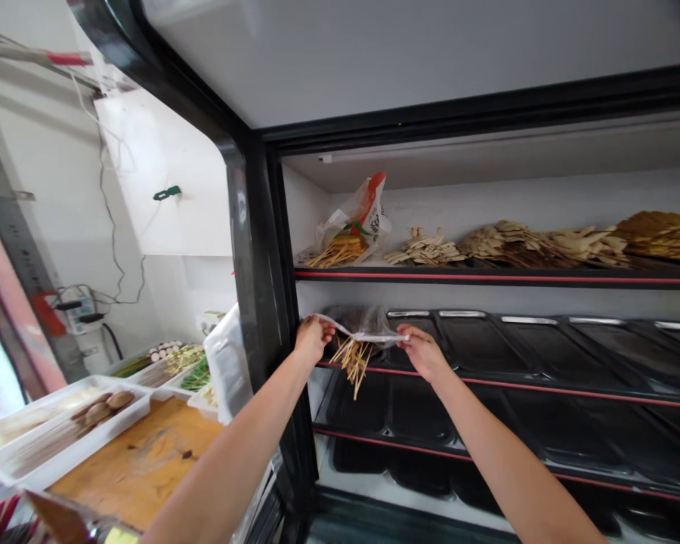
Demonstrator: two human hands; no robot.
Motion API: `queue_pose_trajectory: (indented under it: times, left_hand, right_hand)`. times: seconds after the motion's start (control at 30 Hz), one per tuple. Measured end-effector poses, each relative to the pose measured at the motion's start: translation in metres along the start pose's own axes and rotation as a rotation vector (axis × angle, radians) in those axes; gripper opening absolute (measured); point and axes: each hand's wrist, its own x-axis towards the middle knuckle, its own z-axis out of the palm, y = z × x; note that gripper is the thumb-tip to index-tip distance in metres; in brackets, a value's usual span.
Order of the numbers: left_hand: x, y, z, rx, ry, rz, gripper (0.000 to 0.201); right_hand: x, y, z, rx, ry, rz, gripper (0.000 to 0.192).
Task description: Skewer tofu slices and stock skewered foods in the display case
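Observation:
Both my arms reach into an open display fridge. My left hand (313, 337) and my right hand (421, 350) each pinch one side of a clear plastic bag (366, 326) at the middle shelf's left end. Wooden skewer sticks (356, 360) poke out of the bag and hang over the shelf's front edge. Under the bag sits a black tray (408, 326), the leftmost of a row.
The top shelf (487, 276) carries piles of skewered food and a white-and-orange bag (356, 223). Lower shelves hold black trays (544, 351). The fridge's black frame (261, 287) stands on the left. Beyond it, white trays of skewers (62, 427) rest on a wooden counter (141, 461).

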Motion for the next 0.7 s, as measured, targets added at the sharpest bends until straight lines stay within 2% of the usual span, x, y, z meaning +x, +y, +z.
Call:
queue_pose_trajectory:
  times: [0.07, 0.13, 0.23, 0.33, 0.4, 0.5, 0.57, 0.67, 0.7]
  left_hand:
    - [-0.007, 0.002, 0.003, -0.135, -0.062, -0.005, 0.009]
    - [-0.02, 0.007, 0.009, -0.211, -0.195, -0.008, 0.012]
    - [-0.046, 0.019, 0.02, -0.168, -0.404, 0.013, 0.041]
    - [-0.067, 0.03, 0.028, -0.146, -0.49, 0.026, 0.061]
    - [-0.077, 0.034, 0.025, -0.098, -0.512, 0.046, 0.073]
    - [-0.086, 0.032, 0.005, 0.174, -0.583, 0.125, 0.08]
    - [-0.092, 0.023, -0.014, 0.371, -0.539, 0.24, 0.078]
    - [-0.104, -0.002, -0.036, 0.576, -0.29, 0.442, 0.062]
    - [-0.108, -0.012, -0.04, 0.64, -0.248, 0.49, 0.054]
  right_hand:
    - [-0.003, -0.006, -0.007, 0.044, -0.021, 0.003, 0.014]
    - [-0.004, -0.019, -0.01, 0.016, -0.061, -0.033, 0.012]
    - [-0.006, -0.05, -0.003, -0.25, -0.244, -0.222, 0.011]
    - [-0.012, -0.075, 0.012, -0.564, -0.481, -0.396, 0.021]
    - [-0.017, -0.083, 0.021, -0.647, -0.572, -0.466, 0.02]
    - [-0.021, -0.079, 0.024, -0.534, -0.629, -0.472, 0.027]
    - [-0.019, -0.072, 0.02, -0.425, -0.607, -0.376, 0.036]
    - [-0.012, -0.065, 0.016, -0.29, -0.514, -0.193, 0.046]
    - [-0.008, -0.065, 0.017, -0.242, -0.512, -0.13, 0.048]
